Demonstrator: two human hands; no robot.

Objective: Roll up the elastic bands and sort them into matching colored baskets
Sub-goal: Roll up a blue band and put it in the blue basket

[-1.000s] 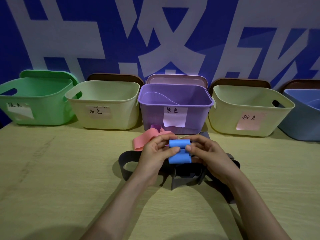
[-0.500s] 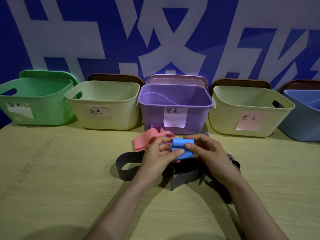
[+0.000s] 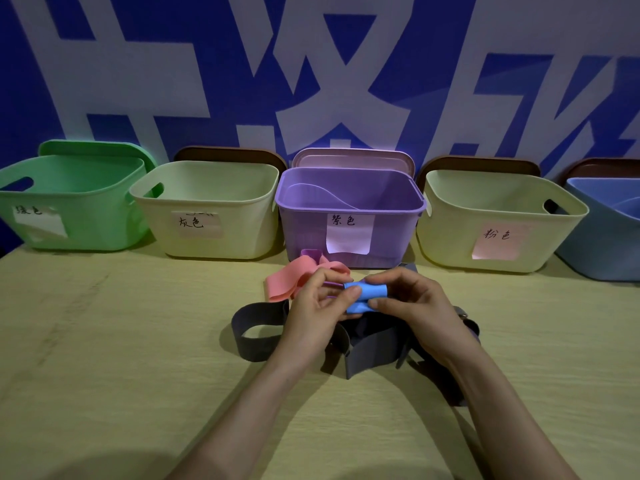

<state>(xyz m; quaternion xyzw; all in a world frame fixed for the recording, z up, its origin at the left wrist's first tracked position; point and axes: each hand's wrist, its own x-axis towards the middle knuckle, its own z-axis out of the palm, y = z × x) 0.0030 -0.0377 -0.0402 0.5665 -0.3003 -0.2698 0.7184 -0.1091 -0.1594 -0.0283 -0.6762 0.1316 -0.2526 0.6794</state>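
A blue elastic band (image 3: pixel 367 296), rolled into a short tube, is held between both hands above the table's middle. My left hand (image 3: pixel 317 313) pinches its left end, and my right hand (image 3: pixel 417 311) grips its right side with thumb below and fingers on top. Dark grey bands (image 3: pixel 258 329) lie in loose loops on the table under the hands. A pink band (image 3: pixel 289 280) and a bit of purple band (image 3: pixel 310 253) lie just behind my left hand. The blue basket (image 3: pixel 609 237) stands at the far right.
Along the wall stand a green basket (image 3: pixel 74 202), a cream basket (image 3: pixel 207 216) with a grey label, a purple basket (image 3: pixel 349 216) and a cream basket (image 3: pixel 498 223) with a pink label. Lids lean behind them. The wooden table (image 3: pixel 121 341) spreads in front.
The hanging tail of the blue band has been wound in, so the roll is shorter and tighter. Both hands have shifted slightly right with it.
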